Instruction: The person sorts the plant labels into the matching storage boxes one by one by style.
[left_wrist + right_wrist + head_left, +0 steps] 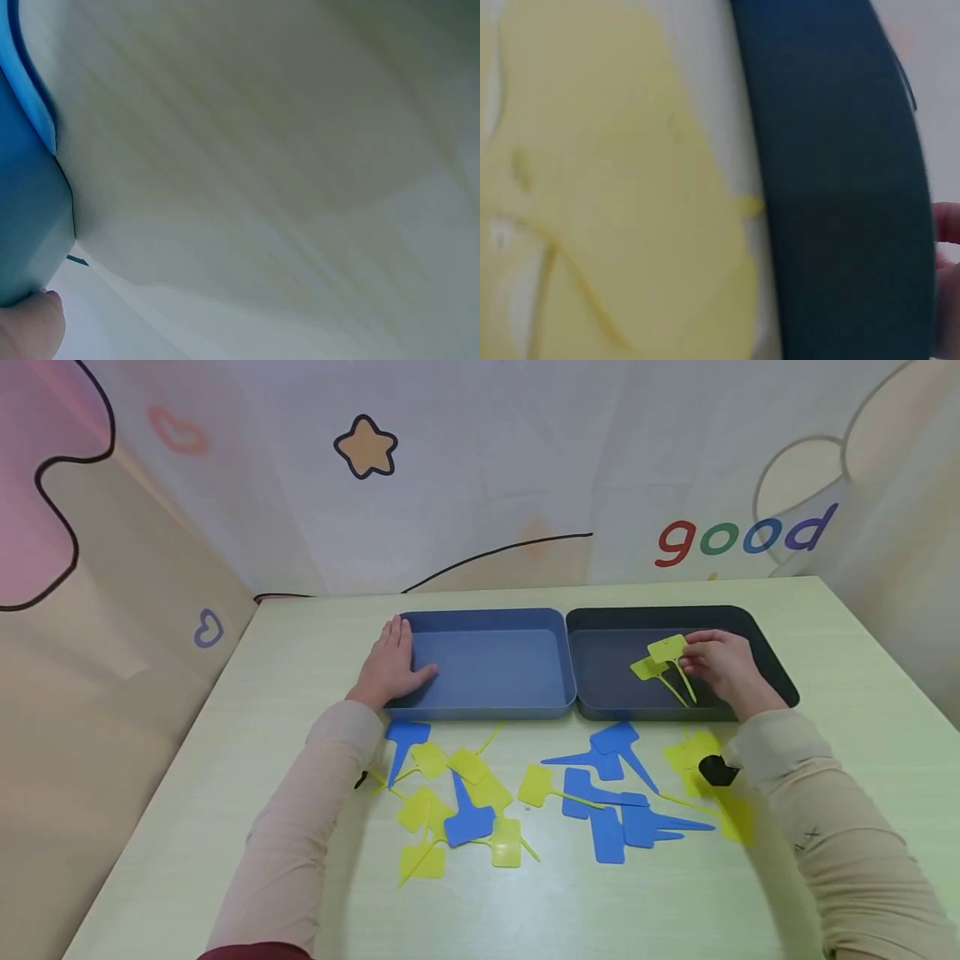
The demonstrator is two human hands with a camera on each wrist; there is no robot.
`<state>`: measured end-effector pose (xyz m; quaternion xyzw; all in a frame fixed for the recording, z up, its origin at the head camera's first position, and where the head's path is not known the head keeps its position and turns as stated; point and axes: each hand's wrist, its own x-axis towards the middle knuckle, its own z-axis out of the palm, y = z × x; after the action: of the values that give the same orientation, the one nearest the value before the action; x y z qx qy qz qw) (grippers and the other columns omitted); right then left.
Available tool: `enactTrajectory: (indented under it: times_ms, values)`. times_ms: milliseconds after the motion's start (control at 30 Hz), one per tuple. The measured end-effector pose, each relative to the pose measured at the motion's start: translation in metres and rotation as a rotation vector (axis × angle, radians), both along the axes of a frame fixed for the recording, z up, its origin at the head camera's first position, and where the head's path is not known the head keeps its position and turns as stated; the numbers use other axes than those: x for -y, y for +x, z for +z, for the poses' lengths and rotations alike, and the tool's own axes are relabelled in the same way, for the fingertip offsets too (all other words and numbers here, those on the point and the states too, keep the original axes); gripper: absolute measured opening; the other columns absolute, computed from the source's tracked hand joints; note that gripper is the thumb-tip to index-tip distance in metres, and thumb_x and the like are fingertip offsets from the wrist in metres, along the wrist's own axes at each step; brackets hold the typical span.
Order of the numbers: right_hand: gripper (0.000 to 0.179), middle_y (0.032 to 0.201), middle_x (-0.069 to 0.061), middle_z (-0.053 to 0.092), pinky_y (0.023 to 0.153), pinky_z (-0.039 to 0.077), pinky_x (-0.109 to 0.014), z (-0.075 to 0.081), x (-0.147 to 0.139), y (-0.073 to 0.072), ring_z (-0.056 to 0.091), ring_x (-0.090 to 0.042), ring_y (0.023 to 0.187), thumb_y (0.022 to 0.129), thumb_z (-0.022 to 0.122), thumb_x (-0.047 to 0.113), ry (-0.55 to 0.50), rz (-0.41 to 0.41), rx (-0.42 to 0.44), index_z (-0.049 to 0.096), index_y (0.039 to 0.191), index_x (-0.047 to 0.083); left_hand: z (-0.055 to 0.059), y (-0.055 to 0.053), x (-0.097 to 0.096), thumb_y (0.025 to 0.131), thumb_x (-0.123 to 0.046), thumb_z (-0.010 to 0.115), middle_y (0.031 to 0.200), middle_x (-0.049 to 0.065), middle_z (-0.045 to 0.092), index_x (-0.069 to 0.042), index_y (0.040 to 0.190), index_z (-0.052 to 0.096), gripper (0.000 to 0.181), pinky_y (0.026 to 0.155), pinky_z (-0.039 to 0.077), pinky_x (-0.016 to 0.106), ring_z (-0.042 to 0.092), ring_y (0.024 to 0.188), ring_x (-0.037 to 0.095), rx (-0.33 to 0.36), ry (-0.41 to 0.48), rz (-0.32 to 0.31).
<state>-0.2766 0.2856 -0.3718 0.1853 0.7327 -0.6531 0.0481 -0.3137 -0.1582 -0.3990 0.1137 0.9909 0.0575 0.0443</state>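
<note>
My left hand (388,667) rests over the left rim of a blue-grey tray (495,668), fingers extended and thumb reaching inside. The left wrist view shows only the tray's corner (34,202) and a fingertip (30,326). Over the black tray (603,660) on the right, my right hand (723,667) pinches a yellow T-shaped plant label (666,648) by its broad head, stem pointing down. Another yellow label (647,669) lies in that tray, partly overlapped by the held one. In the right wrist view, the black tray's side wall (840,180) hides most of the hand.
Yellow labels (422,810) and blue labels (469,823) lie mixed in front of the blue-grey tray. More blue labels (607,835) are scattered right of centre. Several yellow ones (690,752) lie by the right forearm. A printed curtain (480,485) hangs behind the table.
</note>
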Motion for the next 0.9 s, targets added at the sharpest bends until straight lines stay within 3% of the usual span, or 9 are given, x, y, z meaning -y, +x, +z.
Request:
enactTrajectory:
  times_ms: [133, 433, 600, 767, 900]
  values:
    - [0.011, 0.062, 0.008, 0.057, 0.054, 0.049, -0.016, -0.006, -0.009, 0.0, 0.057, -0.004, 0.054, 0.087, 0.047, 0.003, -0.026, 0.004, 0.04, 0.047, 0.098, 0.007, 0.002, 0.001, -0.001, 0.085, -0.053, 0.041, 0.147, 0.021, -0.002, 0.007, 0.139, 0.002, 0.09, 0.111, 0.011, 0.041, -0.001, 0.137, 0.032, 0.002, -0.004, -0.005]
    - [0.012, 0.061, 0.008, 0.056, 0.056, 0.05, -0.017, -0.013, -0.016, -0.002, 0.058, -0.002, 0.053, 0.087, 0.046, 0.001, 0.061, 0.074, 0.092, 0.046, 0.099, 0.002, 0.002, 0.002, 0.0, 0.084, -0.053, 0.041, 0.147, 0.022, -0.002, 0.007, 0.139, 0.002, 0.09, 0.111, 0.011, 0.042, -0.002, 0.137, 0.032, 0.003, 0.018, -0.009]
    - [0.013, 0.057, 0.008, 0.056, 0.054, 0.05, -0.017, -0.014, -0.014, -0.004, 0.057, -0.002, 0.05, 0.086, 0.048, 0.0, 0.089, 0.034, 0.114, 0.048, 0.099, 0.0, 0.002, 0.003, 0.001, 0.085, -0.052, 0.042, 0.147, 0.022, -0.002, 0.007, 0.139, 0.002, 0.09, 0.111, 0.01, 0.042, -0.003, 0.137, 0.032, 0.004, 0.018, -0.005]
    - [0.016, 0.053, 0.009, 0.054, 0.052, 0.051, -0.019, -0.015, -0.016, -0.004, 0.056, -0.002, 0.046, 0.083, 0.052, 0.002, 0.219, -0.004, 0.118, 0.051, 0.098, -0.003, 0.002, 0.003, 0.0, 0.085, -0.052, 0.042, 0.147, 0.022, -0.002, 0.007, 0.139, 0.002, 0.089, 0.111, 0.01, 0.042, -0.002, 0.137, 0.032, -0.003, 0.016, -0.011]
    - [0.027, 0.06, 0.005, 0.055, 0.051, 0.051, -0.023, -0.012, -0.014, -0.002, 0.055, -0.004, 0.047, 0.083, 0.055, 0.01, 0.407, -0.006, 0.086, 0.054, 0.104, -0.006, 0.002, 0.002, 0.0, 0.085, -0.052, 0.042, 0.147, 0.022, -0.002, 0.007, 0.139, 0.002, 0.09, 0.111, 0.01, 0.042, -0.002, 0.137, 0.032, -0.003, 0.019, -0.015]
